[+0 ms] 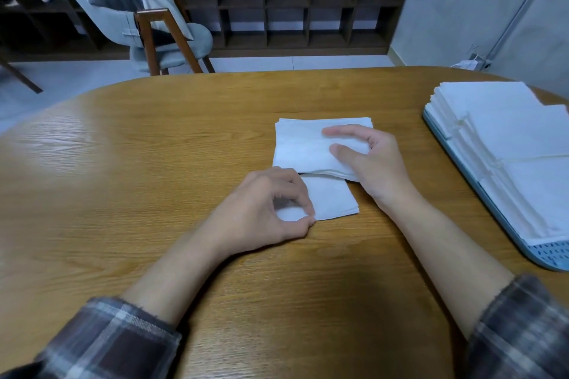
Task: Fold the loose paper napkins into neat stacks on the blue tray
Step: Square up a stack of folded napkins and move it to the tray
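Observation:
A pile of loose white paper napkins lies in the middle of the wooden table. My right hand holds the pile's right side, thumb on top and fingers curled over it. In front of the pile lies a single white napkin. My left hand pinches this napkin's near left corner between thumb and forefinger. At the far right a blue tray carries stacks of folded napkins.
A grey chair with wooden legs stands beyond the table's far edge. Dark cubby shelves line the back wall. The table's left half and its near part are bare wood.

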`<move>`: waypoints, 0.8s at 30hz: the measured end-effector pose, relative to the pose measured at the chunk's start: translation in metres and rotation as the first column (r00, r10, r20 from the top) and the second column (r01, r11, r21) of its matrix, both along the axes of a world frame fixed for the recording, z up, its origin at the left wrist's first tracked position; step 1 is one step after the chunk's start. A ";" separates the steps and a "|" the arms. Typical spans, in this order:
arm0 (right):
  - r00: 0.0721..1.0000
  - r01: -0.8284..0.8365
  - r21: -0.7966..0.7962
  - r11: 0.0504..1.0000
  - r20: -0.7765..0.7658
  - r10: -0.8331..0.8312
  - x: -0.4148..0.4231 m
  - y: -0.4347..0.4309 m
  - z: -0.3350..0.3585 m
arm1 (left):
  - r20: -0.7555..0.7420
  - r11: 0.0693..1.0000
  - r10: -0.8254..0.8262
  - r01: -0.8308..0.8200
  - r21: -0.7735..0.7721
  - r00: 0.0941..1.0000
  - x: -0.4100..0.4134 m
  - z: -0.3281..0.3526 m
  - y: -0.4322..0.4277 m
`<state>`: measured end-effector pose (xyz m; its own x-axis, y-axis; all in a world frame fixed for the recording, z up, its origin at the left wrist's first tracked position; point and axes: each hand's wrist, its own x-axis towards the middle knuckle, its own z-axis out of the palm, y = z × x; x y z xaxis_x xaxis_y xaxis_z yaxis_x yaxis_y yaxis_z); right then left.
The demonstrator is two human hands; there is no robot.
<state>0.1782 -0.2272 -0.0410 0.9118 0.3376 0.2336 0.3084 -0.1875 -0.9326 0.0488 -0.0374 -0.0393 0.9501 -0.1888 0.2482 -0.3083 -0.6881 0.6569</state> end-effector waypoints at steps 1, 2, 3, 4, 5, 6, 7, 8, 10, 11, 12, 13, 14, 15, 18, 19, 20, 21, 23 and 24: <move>1.000 -0.002 0.001 1.000 -0.003 0.002 0.000 0.000 0.000 | 0.012 1.000 -0.006 0.006 0.004 1.000 0.000 0.000 0.000; 1.000 -0.004 0.000 1.000 -0.006 0.004 0.000 0.000 0.000 | 0.020 1.000 -0.011 0.011 0.004 1.000 0.000 0.000 -0.001; 1.000 -0.007 0.000 1.000 -0.006 0.007 0.000 0.000 0.000 | 0.023 1.000 -0.013 0.013 0.001 1.000 0.001 0.001 -0.001; 1.000 -0.009 0.001 1.000 -0.006 0.009 0.000 0.000 0.000 | 0.016 1.000 -0.015 0.015 -0.007 1.000 0.000 0.001 0.000; 1.000 -0.010 0.004 1.000 -0.007 0.010 0.000 0.000 0.000 | 0.001 1.000 -0.015 0.015 -0.018 1.000 0.001 0.001 0.000; 1.000 -0.014 0.006 1.000 -0.008 0.014 -0.001 -0.001 0.001 | -0.016 0.999 -0.016 0.016 -0.032 1.000 0.001 0.002 0.001; 1.000 -0.019 0.007 1.000 -0.008 0.019 -0.001 0.000 0.001 | -0.031 0.999 -0.017 0.015 -0.044 0.999 0.001 0.002 0.002; 1.000 -0.023 0.005 1.000 -0.009 0.023 -0.002 0.000 0.001 | -0.044 0.998 -0.018 0.015 -0.053 0.999 0.001 0.002 0.003; 1.000 -0.027 0.002 1.000 -0.017 0.027 -0.002 0.000 0.002 | -0.064 0.998 -0.020 0.016 -0.062 0.998 0.001 0.001 0.004; 0.999 -0.028 0.001 1.000 -0.021 0.028 -0.002 0.000 0.002 | -0.072 0.998 -0.020 0.015 -0.065 0.997 0.001 0.001 0.004; 0.999 -0.030 0.000 1.000 -0.024 0.030 -0.002 0.000 0.002 | -0.081 0.998 -0.020 0.014 -0.067 0.997 0.001 0.002 0.005; 0.999 -0.032 -0.001 0.999 -0.026 0.032 -0.002 0.000 0.002 | -0.088 0.998 -0.020 0.014 -0.069 0.996 0.001 0.002 0.005; 0.999 -0.035 -0.002 0.999 -0.025 0.035 -0.002 0.000 0.002 | -0.094 0.997 -0.020 0.014 -0.069 0.995 0.001 0.002 0.005; 0.999 -0.038 -0.004 0.999 -0.023 0.038 -0.003 0.000 0.002 | -0.099 0.997 -0.022 0.015 -0.069 0.995 0.001 0.003 0.005; 0.999 -0.037 -0.007 0.999 -0.022 0.037 -0.004 0.001 0.002 | -0.095 0.998 -0.028 0.024 -0.049 0.995 0.000 0.005 0.005; 0.999 -0.034 -0.003 0.999 -0.025 0.034 -0.004 0.001 0.002 | -0.085 0.999 -0.029 0.027 -0.030 0.996 -0.001 0.005 0.004; 0.999 -0.034 0.005 0.999 -0.027 0.034 -0.004 0.001 0.002 | -0.075 1.000 -0.028 0.027 -0.010 0.997 -0.001 0.005 0.003; 0.999 -0.038 0.014 0.999 -0.031 0.039 -0.005 0.001 0.002 | -0.066 1.000 -0.021 0.022 0.005 0.998 -0.002 0.006 0.002; 0.998 -0.054 0.049 0.997 -0.038 0.056 -0.005 0.001 0.004 | -0.040 1.000 0.022 -0.022 -0.001 0.999 -0.002 0.008 0.001; 0.997 -0.060 0.079 0.995 -0.047 0.064 -0.006 0.001 0.005 | -0.020 0.998 0.056 -0.056 -0.023 0.998 -0.002 0.009 0.001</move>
<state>0.1719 -0.2257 -0.0356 0.9008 0.3763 0.2169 0.2708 -0.0962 -0.9578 0.0463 -0.0359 -0.0301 0.9636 -0.1297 0.2338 -0.2573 -0.6881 0.6785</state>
